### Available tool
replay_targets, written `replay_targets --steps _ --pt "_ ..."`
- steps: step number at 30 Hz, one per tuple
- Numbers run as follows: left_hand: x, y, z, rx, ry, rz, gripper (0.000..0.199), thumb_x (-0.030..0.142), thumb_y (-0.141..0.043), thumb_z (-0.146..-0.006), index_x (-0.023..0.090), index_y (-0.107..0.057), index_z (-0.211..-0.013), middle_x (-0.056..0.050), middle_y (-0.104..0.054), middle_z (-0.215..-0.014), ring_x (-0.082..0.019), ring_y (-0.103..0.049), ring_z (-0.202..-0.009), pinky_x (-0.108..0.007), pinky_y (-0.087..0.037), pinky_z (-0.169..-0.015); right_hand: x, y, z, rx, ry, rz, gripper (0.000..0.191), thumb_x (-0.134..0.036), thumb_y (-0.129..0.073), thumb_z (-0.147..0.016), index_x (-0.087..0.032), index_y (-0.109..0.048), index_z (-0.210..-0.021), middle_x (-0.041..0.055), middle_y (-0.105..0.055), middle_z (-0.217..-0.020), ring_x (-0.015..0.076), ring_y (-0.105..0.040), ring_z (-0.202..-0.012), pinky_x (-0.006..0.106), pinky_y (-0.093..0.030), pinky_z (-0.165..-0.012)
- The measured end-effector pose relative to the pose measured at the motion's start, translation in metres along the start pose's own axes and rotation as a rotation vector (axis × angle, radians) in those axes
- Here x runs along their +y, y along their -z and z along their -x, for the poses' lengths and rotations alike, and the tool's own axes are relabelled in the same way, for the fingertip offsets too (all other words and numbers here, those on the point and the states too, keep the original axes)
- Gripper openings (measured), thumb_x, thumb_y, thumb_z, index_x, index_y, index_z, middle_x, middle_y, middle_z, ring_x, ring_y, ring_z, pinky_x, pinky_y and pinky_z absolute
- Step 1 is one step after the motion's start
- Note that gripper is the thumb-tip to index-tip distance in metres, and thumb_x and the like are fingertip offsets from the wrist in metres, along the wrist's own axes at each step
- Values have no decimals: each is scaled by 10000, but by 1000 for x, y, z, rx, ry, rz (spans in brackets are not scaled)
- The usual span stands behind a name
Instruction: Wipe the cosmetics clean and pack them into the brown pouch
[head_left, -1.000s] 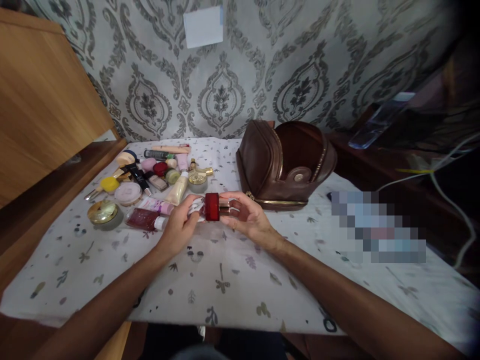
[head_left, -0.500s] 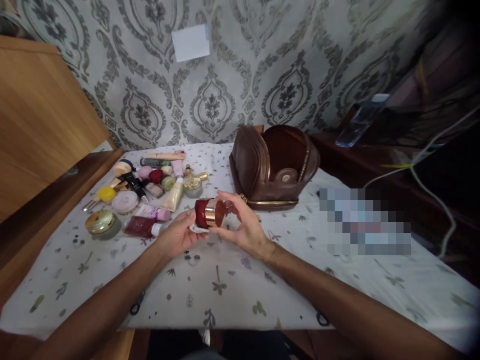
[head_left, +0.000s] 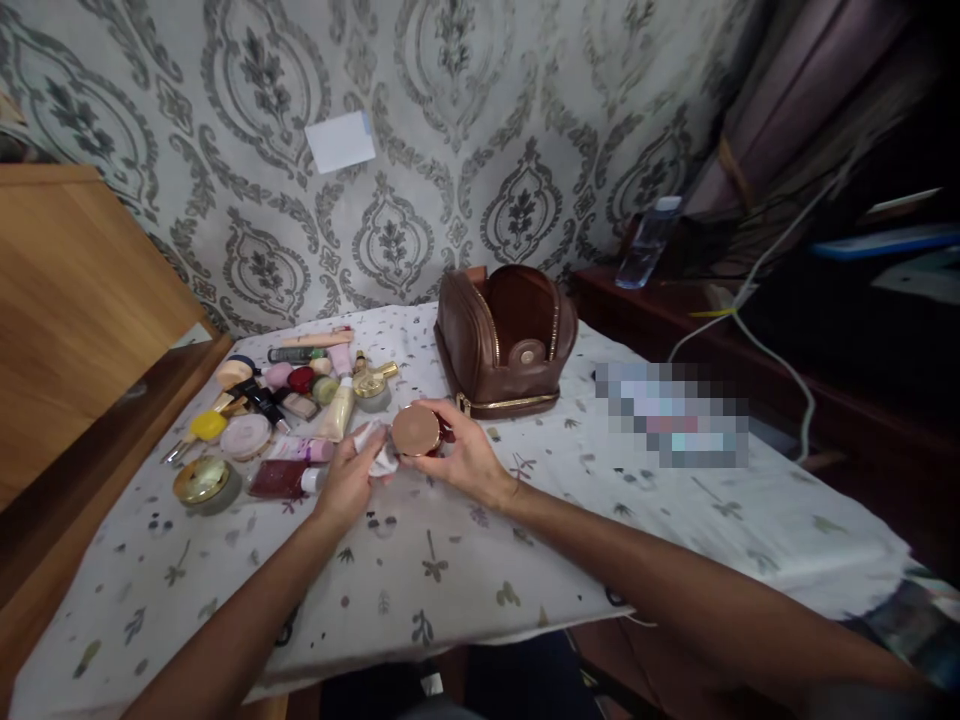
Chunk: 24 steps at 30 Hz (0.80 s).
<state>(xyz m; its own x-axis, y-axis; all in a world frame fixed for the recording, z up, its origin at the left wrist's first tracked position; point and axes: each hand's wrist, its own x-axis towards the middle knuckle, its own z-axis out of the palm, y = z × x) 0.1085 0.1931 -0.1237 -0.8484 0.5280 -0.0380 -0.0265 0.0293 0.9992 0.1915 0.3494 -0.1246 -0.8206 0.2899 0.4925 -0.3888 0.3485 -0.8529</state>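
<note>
My right hand [head_left: 469,455] grips a red cosmetic jar [head_left: 417,430], its copper-coloured lid facing me. Close against the lid's left side, my left hand [head_left: 351,475] is closed on a crumpled white wipe [head_left: 384,456]. Left of my hands lies a cluster of cosmetics: a cream tube [head_left: 336,412], a bottle of dark red liquid [head_left: 277,479], a gold-lidded jar [head_left: 201,482] and a round pale compact [head_left: 246,437]. Behind my right hand stands a brown leather bag [head_left: 502,345], its zipped top gaping.
A patterned white cloth [head_left: 420,540] covers the table. A blurred-out item [head_left: 675,412] lies on the right, with a water bottle [head_left: 649,242] and a white cable [head_left: 772,345] beyond it. A wooden panel [head_left: 90,300] borders the left side.
The jar has turned so its lid faces me, and my right hand now holds it. My left hand has come off the jar's base and shows the wipe. The view has shifted right.
</note>
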Motion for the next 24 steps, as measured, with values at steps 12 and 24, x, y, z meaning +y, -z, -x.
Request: replay_targets --steps 12,24 --pt "14 8 18 -213 -879 -706 341 191 -417 -960 210 -646 -1212 -105 -670 -1200 -214 -596 -1164 -403 -477 -1019 -7 4 2 -31 -270 -81 422 -250 -794 -583 -193 -614 -960 -36 -633 -772 140 -570 -688 270 -488 -660" --pt "1 10 9 -186 -683 -685 285 354 -492 -931 209 -704 -1055 -93 -719 -1055 -243 -681 -1017 -351 -553 -875 -79 126 -106 421 -172 -1 331 -387 -796 -654 -192 -626 -861 -14 -644 -814 155 -596 -804 279 -482 -763"
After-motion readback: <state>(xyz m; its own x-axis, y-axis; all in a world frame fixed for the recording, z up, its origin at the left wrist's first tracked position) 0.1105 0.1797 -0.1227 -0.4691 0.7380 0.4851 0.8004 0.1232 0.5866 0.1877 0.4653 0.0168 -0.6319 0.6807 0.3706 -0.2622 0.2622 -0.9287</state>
